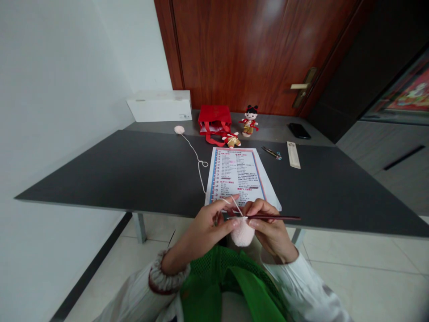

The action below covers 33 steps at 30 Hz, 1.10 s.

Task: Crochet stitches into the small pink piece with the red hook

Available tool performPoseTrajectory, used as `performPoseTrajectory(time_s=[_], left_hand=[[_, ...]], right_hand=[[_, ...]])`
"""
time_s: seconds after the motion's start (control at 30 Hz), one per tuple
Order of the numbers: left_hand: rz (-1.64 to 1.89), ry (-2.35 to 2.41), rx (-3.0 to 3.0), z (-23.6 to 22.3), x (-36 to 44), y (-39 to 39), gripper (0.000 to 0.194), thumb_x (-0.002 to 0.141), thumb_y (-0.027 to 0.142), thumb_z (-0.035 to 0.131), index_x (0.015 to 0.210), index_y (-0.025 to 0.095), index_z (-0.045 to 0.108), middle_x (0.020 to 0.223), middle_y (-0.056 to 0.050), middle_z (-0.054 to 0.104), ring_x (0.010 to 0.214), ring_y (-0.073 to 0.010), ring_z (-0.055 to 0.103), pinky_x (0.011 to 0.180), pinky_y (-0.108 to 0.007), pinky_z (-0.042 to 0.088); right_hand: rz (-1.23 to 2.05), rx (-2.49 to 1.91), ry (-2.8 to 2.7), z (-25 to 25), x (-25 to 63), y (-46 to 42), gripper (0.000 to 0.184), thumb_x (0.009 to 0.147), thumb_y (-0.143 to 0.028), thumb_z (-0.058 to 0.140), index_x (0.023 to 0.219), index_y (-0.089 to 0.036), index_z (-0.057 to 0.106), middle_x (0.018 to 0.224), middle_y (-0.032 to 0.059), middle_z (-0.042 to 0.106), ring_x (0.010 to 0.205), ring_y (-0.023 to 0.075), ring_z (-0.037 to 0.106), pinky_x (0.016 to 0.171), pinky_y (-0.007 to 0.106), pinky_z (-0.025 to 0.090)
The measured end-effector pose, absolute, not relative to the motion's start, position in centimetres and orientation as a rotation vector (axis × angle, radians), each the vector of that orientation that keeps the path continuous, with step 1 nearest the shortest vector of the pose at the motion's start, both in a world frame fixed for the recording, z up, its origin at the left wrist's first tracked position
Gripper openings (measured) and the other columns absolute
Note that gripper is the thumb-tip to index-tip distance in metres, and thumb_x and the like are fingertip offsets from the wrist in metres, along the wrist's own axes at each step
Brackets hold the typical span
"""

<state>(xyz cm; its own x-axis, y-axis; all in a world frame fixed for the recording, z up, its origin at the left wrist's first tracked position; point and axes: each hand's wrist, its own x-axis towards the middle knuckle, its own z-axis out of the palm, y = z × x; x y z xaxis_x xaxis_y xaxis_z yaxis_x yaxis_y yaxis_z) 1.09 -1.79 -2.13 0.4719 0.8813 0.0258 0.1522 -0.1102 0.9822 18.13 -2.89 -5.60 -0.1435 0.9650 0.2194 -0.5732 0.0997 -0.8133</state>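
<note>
My left hand point(208, 226) pinches a small pale pink crochet piece point(242, 233) just off the near edge of the dark table point(134, 174), with the pink yarn looped over its forefinger. My right hand point(270, 226) is closed on a dark red crochet hook point(273, 218), whose tip meets the top of the piece and whose handle points right. The yarn strand point(198, 163) runs back across the table to a small pink yarn ball point(179, 129). A printed pattern sheet point(239, 176) lies on the table straight ahead of my hands.
At the table's far side stand a white box point(160, 106), a red gift bag point(214, 118), a small doll point(250, 120) and a smaller figure point(231, 140). Scissors point(272, 153), a ruler point(293, 154) and a black phone point(299, 130) lie right. A wooden door point(251, 49) is behind.
</note>
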Motion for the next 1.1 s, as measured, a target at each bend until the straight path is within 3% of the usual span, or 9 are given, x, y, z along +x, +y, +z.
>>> performPoseTrajectory(time_s=[0.13,0.2,0.27,0.37,0.53,0.7,0.83,0.97,1.1], left_hand=[[0.869,0.871,1.397,-2.2,1.3,-1.8,0.029,0.075,0.020,0.068,0.103,0.015,0.068,0.091,-0.007,0.069,0.100,-0.0226,0.060,0.090,-0.034,0.044],[0.861,0.847,1.277,-2.5,1.4,-1.9,0.036,0.074,0.020,0.069,0.110,0.016,0.066,0.082,-0.003,0.066,0.081,-0.0164,0.060,0.074,-0.028,0.046],[0.827,0.803,1.133,-2.8,1.5,-2.0,0.049,0.073,0.021,0.071,0.121,0.018,0.060,0.078,0.000,0.064,0.062,-0.0096,0.052,0.056,-0.022,0.039],[0.804,0.760,0.967,-3.3,1.7,-2.3,0.057,0.071,0.021,0.072,0.126,0.020,0.056,0.082,0.000,0.064,0.054,-0.0055,0.044,0.046,-0.019,0.027],[0.936,0.816,0.958,-3.0,2.0,-2.4,0.061,0.069,0.017,0.073,0.126,0.016,0.053,0.081,0.000,0.064,0.069,-0.0119,0.056,0.062,-0.023,0.041],[0.924,0.870,1.111,-2.1,1.8,-2.3,0.062,0.072,0.016,0.067,0.131,0.011,0.048,0.079,-0.001,0.065,0.073,-0.0139,0.059,0.070,-0.026,0.043],[0.928,0.920,1.235,-2.2,1.7,-2.3,0.059,0.074,0.016,0.065,0.131,0.013,0.050,0.084,-0.004,0.068,0.078,-0.0169,0.061,0.073,-0.028,0.045],[0.937,0.943,1.354,-2.7,1.4,-2.3,0.041,0.078,0.018,0.061,0.119,0.016,0.061,0.097,-0.009,0.070,0.087,-0.0212,0.065,0.078,-0.032,0.047],[0.953,0.963,1.415,-2.8,1.0,-2.3,0.034,0.079,0.017,0.060,0.112,0.018,0.065,0.094,-0.008,0.071,0.087,-0.0212,0.066,0.075,-0.031,0.048]], right_hand=[[1.427,-0.581,-1.012,-6.2,18.3,-2.8,0.015,0.067,-0.024,0.082,0.073,-0.022,0.069,0.069,-0.0016,0.065,0.065,0.0130,0.057,0.061,0.025,0.044],[1.391,-0.602,-1.034,-6.6,18.4,-2.9,0.014,0.068,-0.023,0.082,0.074,-0.022,0.069,0.072,-0.0009,0.066,0.068,0.0139,0.058,0.063,0.026,0.045],[1.352,-0.617,-1.064,-6.9,18.4,-2.8,0.013,0.069,-0.023,0.080,0.075,-0.023,0.069,0.074,-0.0004,0.067,0.070,0.0148,0.059,0.065,0.027,0.045],[1.313,-0.620,-1.110,-7.4,18.4,-2.8,0.011,0.073,-0.021,0.078,0.078,-0.025,0.069,0.077,-0.0007,0.067,0.073,0.0151,0.060,0.067,0.027,0.046],[1.253,-0.661,-1.133,-7.7,18.2,-2.5,0.007,0.076,-0.022,0.075,0.079,-0.025,0.070,0.079,0.0001,0.066,0.075,0.0158,0.059,0.068,0.028,0.045],[1.099,-0.704,-1.170,-7.4,17.8,-2.7,0.005,0.076,-0.025,0.074,0.080,-0.024,0.071,0.085,0.0014,0.063,0.084,0.0178,0.058,0.076,0.030,0.044],[1.120,-0.775,-1.077,-7.0,17.2,-3.3,0.007,0.076,-0.023,0.074,0.077,-0.022,0.067,0.072,-0.0018,0.060,0.068,0.0139,0.054,0.065,0.027,0.041],[1.311,-0.668,-0.896,-6.5,16.7,-3.4,0.013,0.075,-0.024,0.073,0.072,-0.021,0.061,0.061,-0.0034,0.060,0.056,0.0119,0.051,0.057,0.025,0.040],[1.423,-0.625,-0.782,-6.1,16.5,-3.4,0.015,0.075,-0.022,0.072,0.072,-0.020,0.058,0.058,-0.0035,0.062,0.052,0.0108,0.052,0.053,0.023,0.040]])
